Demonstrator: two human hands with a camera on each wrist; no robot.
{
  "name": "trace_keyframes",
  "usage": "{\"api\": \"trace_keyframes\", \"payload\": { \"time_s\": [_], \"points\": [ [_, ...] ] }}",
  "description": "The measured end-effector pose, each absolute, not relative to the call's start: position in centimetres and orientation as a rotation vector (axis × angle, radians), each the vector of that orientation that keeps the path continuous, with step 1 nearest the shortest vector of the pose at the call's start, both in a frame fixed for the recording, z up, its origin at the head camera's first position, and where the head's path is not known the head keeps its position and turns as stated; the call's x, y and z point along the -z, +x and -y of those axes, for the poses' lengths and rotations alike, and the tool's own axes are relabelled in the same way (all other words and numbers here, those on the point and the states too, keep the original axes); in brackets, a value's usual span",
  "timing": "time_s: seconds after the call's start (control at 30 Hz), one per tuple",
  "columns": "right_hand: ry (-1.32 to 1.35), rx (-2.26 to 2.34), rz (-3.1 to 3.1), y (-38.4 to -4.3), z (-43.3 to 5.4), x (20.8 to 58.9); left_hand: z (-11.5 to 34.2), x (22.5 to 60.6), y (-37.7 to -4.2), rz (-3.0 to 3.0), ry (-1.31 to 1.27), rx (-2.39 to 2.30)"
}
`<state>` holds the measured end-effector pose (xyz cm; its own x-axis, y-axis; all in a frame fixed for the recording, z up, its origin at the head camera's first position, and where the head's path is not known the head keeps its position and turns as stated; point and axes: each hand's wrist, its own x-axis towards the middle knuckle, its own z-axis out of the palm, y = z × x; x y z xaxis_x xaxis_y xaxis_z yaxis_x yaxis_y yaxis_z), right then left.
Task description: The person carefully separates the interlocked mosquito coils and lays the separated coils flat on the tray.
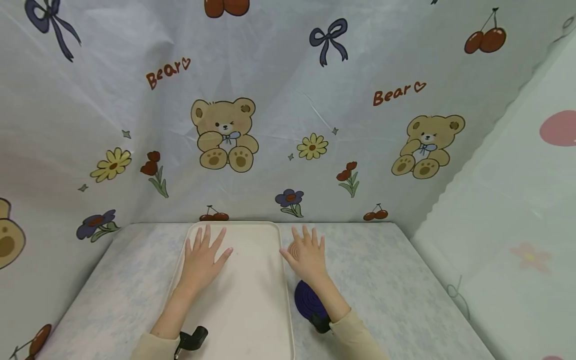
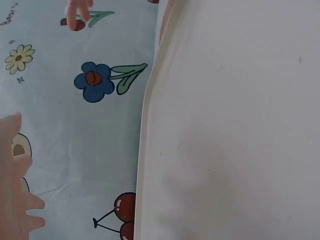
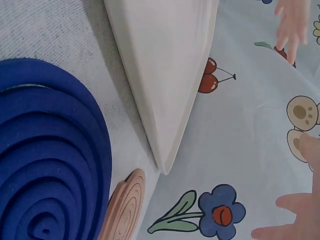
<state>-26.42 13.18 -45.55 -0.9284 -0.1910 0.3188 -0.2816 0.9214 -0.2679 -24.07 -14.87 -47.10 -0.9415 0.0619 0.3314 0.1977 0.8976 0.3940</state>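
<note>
My left hand (image 1: 200, 262) is held over the left side of a cream tray (image 1: 256, 295), palm down with fingers spread, holding nothing. My right hand (image 1: 310, 257) spreads its fingers just right of the tray's far end, also holding nothing. It partly covers a small pinkish-tan disc with concentric rings (image 1: 293, 250). Nearer the right wrist lies a larger dark blue disc with spiral-like ridges (image 1: 307, 299), partly hidden by the forearm. In the right wrist view the blue disc (image 3: 55, 130) looms large, with the tan disc (image 3: 127, 210) beyond it.
The tray's raised rim (image 2: 145, 120) runs along its edge. A grey mottled tabletop (image 1: 387, 295) surrounds it, backed by a bear-printed curtain (image 1: 279, 90) with another pale sheet (image 1: 517, 200) at right. Black wrist cameras (image 1: 193, 338) sit at both sleeves.
</note>
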Motion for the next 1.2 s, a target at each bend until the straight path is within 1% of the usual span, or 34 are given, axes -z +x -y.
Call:
{"api": "trace_keyframes", "payload": {
  "time_s": [0.23,0.4,0.5,0.67,0.87,1.0,1.2],
  "points": [
    [0.422,-0.646,2.620,-26.4,-14.2,45.9,14.1,46.9,-23.8,2.688,-0.157,0.901],
    [0.470,-0.921,2.501,-26.5,-15.3,46.5,13.1,46.9,-23.4,2.592,-0.079,1.211],
    [0.448,-1.096,2.496,-26.5,-16.1,46.6,12.4,46.9,-23.1,2.498,-0.066,1.408],
    [0.401,-1.330,2.481,-26.2,-17.7,46.9,11.0,47.3,-22.5,2.370,-0.042,1.608],
    [0.287,-1.399,2.441,-25.5,-19.7,48.0,7.9,47.5,-21.6,2.254,0.047,1.876],
    [0.232,-1.450,2.426,-24.1,-20.4,48.0,5.3,48.4,-21.0,2.204,0.018,2.044],
    [0.146,-1.531,2.463,-22.0,-20.7,47.4,2.0,50.9,-19.9,2.194,-0.049,2.183]
  ]
}}
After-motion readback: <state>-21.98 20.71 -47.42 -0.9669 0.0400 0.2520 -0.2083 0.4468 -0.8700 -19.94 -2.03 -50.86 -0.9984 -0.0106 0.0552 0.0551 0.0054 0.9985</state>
